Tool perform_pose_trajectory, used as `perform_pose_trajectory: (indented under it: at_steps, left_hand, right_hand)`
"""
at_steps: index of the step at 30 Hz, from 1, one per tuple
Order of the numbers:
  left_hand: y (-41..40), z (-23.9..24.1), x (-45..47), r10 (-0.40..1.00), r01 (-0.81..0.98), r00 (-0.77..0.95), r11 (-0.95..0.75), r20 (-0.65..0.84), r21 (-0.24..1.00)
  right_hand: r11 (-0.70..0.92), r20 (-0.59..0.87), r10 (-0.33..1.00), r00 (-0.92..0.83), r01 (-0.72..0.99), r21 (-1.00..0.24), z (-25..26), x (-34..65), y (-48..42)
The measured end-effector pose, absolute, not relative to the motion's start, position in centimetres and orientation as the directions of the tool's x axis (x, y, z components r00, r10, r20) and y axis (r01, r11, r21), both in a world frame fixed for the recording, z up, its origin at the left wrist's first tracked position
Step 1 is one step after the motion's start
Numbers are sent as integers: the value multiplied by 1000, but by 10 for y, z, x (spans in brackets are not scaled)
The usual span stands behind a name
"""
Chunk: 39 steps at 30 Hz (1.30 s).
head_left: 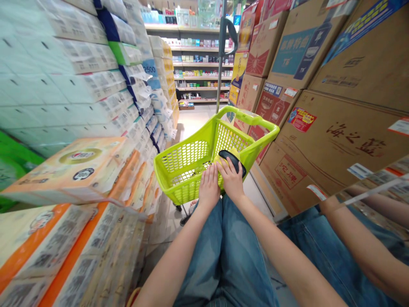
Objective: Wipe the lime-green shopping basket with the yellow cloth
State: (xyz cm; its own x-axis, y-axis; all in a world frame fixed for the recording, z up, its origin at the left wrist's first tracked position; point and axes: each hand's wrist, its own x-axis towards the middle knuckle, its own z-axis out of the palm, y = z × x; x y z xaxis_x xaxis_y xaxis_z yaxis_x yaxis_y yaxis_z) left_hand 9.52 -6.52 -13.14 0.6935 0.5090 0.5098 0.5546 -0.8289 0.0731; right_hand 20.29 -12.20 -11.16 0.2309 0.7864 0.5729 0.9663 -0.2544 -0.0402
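Note:
A lime-green shopping basket (179, 155) with perforated walls and wheels stands tilted in front of my knees. My left hand (210, 184) lies on its near rim, fingers straight and side by side. Just to the right, my right hand (232, 177) has its fingers stretched over the near right part of the basket, resting against a dark oval piece (234, 161) with something yellow beside it. What that piece is, I cannot make out. A tall grey pole (220, 70) with a loop handle (230, 36) rises beyond the basket.
Stacked tissue packs (96, 85) wall the left side, with an orange-and-white pack (73, 164) jutting nearby. Cardboard cartons (348, 145) pile up along the right. A reflective panel (351, 238) mirrors arms and jeans at lower right. Stocked shelves (201, 64) close the aisle's far end.

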Motion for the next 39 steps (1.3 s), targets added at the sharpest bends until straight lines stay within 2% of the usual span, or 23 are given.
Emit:
perform_pose_trajectory:
  at_steps: [3,5,10,13,15,19,24,31,34,39]
  left_hand:
    - [-66,-131,95,515,561,693,-825,505,72]
    - [-67,-130,94,509,552,695,-830,507,76]
    - [-67,-128,93,499,533,700,-841,511,92]
    - [-67,-128,94,510,543,691,-834,512,99]
    - [-67,-128,95,514,547,688,-831,512,99]
    - [-67,-130,97,510,550,687,-831,519,88]
    - [-65,-132,96,501,548,683,-833,532,81]
    - [-67,-128,94,503,543,698,-836,511,82]
    - [-67,-127,92,500,533,708,-842,498,87]
    - [-67,-126,92,502,530,712,-843,492,92]
  right_hand:
    - [-188,558,821,123,980,60,-100,236,-134]
    - [-236,570,807,154,969,71,-89,265,-142]
    - [-501,646,632,429,861,-82,-66,316,-147]
    - [-568,635,579,511,812,-135,-71,302,-139]
    - [-547,619,612,492,829,-119,-82,276,-131]
    - [-402,584,716,382,910,-101,-107,216,-121]
    - [-343,586,727,358,929,-141,-117,189,-119]
    - [-242,546,814,199,970,6,-102,227,-141]
    - [-315,567,783,257,949,6,-89,259,-153]
    - [-474,600,677,426,876,-87,-68,303,-155]
